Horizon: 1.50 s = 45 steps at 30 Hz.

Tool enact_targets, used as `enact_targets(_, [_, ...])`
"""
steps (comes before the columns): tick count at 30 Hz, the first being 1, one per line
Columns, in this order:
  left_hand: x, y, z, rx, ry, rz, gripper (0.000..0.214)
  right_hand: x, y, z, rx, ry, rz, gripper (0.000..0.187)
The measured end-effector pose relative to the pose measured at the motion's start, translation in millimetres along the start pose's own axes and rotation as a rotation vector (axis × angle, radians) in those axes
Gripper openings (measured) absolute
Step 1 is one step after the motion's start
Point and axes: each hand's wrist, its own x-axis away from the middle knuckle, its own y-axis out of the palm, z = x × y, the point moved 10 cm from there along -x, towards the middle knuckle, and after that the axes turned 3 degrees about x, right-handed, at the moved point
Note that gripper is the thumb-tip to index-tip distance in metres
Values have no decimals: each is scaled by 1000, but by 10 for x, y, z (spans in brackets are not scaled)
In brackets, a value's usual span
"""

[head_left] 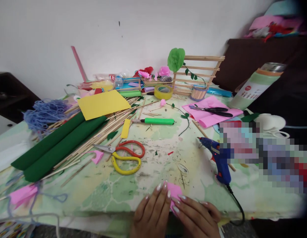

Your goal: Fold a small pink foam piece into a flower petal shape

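**Both hands on pink paper at worktop's near edge**

Head view: the left hand (151, 215) and the right hand (195, 216) meet at the near edge of the worktop (148, 145); both press fingertips onto a small pink paper piece (174, 193), fingers extended and close together, the paper pinched between the two hands; the piece lies flat on the worktop, partly covered by the fingers. Just right of it stands a blue glue gun (219, 158), its cord running off the edge; beyond the hands lie red and yellow scissors (126, 155); further back, a green-handled knife (155, 121); at left, green paper rolls (56, 145) over wooden sticks (99, 135).
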Motion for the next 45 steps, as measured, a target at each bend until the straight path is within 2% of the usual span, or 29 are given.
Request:
enact_targets(2, [-13, 12, 33, -8, -6, -13, 31, -31, -18, -30, -8, -78, -32, 23])
enact_targets(4, [-21, 34, 59, -7, -71, -2, 33, -25, 2, -17, 6, -87, -87, 24])
enact_targets(8, [69, 30, 26, -32, -424, 153, 34, 33, 44, -10, 54, -28, -151, 35])
enact_targets(11, [130, 89, 99, -55, -504, 160, 37, 27, 99, -5, 61, 52, -225, 43])
enact_targets(15, [142, 101, 122, -34, -368, 85, 32, 1, 200, 79, 84, 182, -395, 56])
enact_targets(19, [140, 51, 93, -17, -213, 30, 30, -51, 180, 136, 98, 206, -420, 58])
enact_targets(24, [135, 32, 61, 0, -230, 80, 30, -162, 117, 98, 95, 107, -362, 61])
enact_targets(31, [125, 39, 81, 0, -240, 92, 33, -89, 121, 132, 55, 161, -380, 64])
enact_targets(39, [113, 30, 52, 5, -211, 62, 32, -48, 150, 97, 123, 145, -379, 53])
enact_targets(45, [207, 72, 73, 43, -134, 16, 30, -92, 144, 132, 81, 178, -401, 62])
